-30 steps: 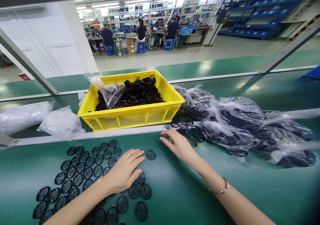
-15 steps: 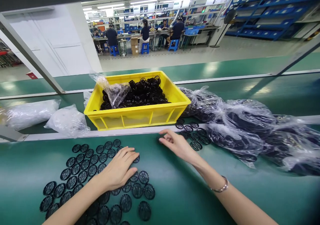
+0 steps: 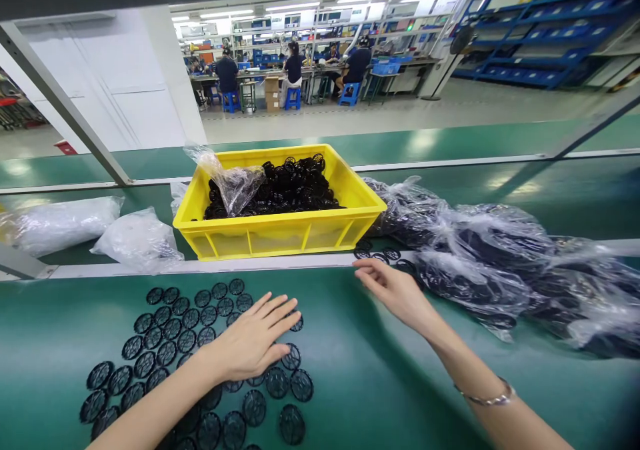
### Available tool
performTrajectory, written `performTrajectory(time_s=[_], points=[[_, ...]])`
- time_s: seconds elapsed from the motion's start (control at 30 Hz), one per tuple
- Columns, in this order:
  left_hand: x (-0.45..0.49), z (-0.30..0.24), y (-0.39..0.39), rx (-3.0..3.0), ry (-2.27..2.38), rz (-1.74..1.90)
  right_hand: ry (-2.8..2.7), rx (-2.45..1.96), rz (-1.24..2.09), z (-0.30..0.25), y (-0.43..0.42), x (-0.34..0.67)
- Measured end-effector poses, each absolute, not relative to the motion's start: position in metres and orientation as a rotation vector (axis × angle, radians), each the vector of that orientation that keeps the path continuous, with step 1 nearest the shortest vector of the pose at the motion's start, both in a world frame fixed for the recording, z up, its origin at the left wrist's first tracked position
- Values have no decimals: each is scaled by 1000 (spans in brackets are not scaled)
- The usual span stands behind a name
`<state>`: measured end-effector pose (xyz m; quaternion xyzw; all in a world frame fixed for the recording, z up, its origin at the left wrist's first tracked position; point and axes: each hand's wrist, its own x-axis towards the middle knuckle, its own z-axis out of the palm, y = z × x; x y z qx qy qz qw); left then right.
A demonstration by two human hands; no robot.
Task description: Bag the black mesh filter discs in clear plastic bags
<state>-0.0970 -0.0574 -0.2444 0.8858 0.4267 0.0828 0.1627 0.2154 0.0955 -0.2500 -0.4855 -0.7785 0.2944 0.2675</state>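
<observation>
Several flat black round grille discs [image 3: 170,343] lie spread on the green conveyor belt [image 3: 380,383]. My left hand [image 3: 253,340] lies flat and open on the right edge of that spread, fingers stretched over a few discs. My right hand [image 3: 395,290] hovers open, palm down, fingers pointing left, beside a smaller cluster of discs [image 3: 377,253] near the belt's white rail. Nothing is held in either hand. A yellow crate [image 3: 280,230] heaped with black discs stands just behind the rail.
Clear plastic bags of black parts [image 3: 480,263] lie to the right of the crate. White-filled bags [image 3: 100,233] lie at the left. A slanted metal frame post [image 3: 65,113] rises at the left. People sit working at benches [image 3: 293,70] far behind.
My right hand has moved right, toward the small cluster of discs by the bags. My left hand stays on the spread, fingers stretched a bit further. The loose disc between the hands has joined the spread.
</observation>
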Motion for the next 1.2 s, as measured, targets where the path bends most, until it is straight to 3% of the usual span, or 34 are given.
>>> performTrajectory(time_s=[0.27,0.43,0.53,0.7,0.8,0.97,1.2], points=[[-112,-253,-63,2530,1236,321,-2275,-1355,122,-265,103,261],[-118,-253,-70,2512,1287,356,-2429,-1208,-16,-270,100,244],[-116,-254,-71,2514,1305,384,-2283,-1280,284,-266,83,222],[-99,-252,-62,2451,1344,502,-1975,-1204,1445,-259,44,172],[-81,-254,-53,2382,1433,638,-1744,-1111,1841,-259,36,147],[-57,-258,-39,2349,1403,762,-1571,-1084,1999,-259,38,134],[-57,-262,-28,2345,1596,534,-1692,-1234,1724,-265,48,162]])
